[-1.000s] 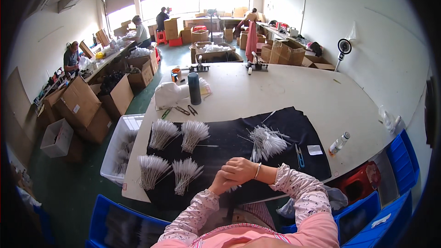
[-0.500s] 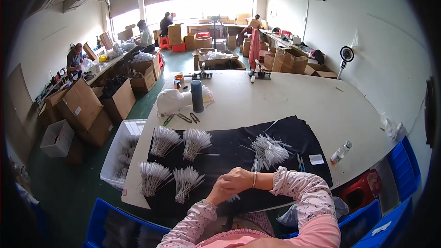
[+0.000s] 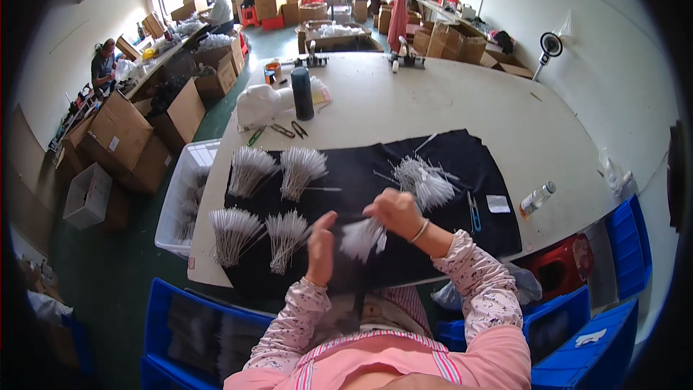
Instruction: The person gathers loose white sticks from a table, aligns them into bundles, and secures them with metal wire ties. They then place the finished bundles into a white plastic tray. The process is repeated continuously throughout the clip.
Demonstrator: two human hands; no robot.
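Observation:
My right hand [image 3: 395, 211] is closed around the wire ends of a bunch of thin white wire brushes [image 3: 361, 240], whose bristled ends hang down to the left, blurred. To their left my left hand [image 3: 320, 251] is held up with fingers stretched out, holding nothing, slightly smeared by motion. Four-sided and black, a cloth [image 3: 346, 202] lies beneath. Several fanned bundles of the same brushes [image 3: 249, 173] rest on its left part. A looser heap of brushes [image 3: 426, 184] lies beyond my right hand. Beside that heap are blue-handled thread snips [image 3: 473, 213] and a white paper slip [image 3: 498, 204].
On the white table [image 3: 505, 108] stand a dark cylinder [image 3: 302, 94], a white bag [image 3: 260, 105], several snips [image 3: 283, 130] and a small bottle [image 3: 538, 198]. A white bin [image 3: 173, 209] and blue crates [image 3: 162, 318] flank the table. Other people [image 3: 105, 68] work beyond.
My hands, together before, are now apart; the right has moved up and right with the brush bunch, the left slightly left. The view has tilted downward.

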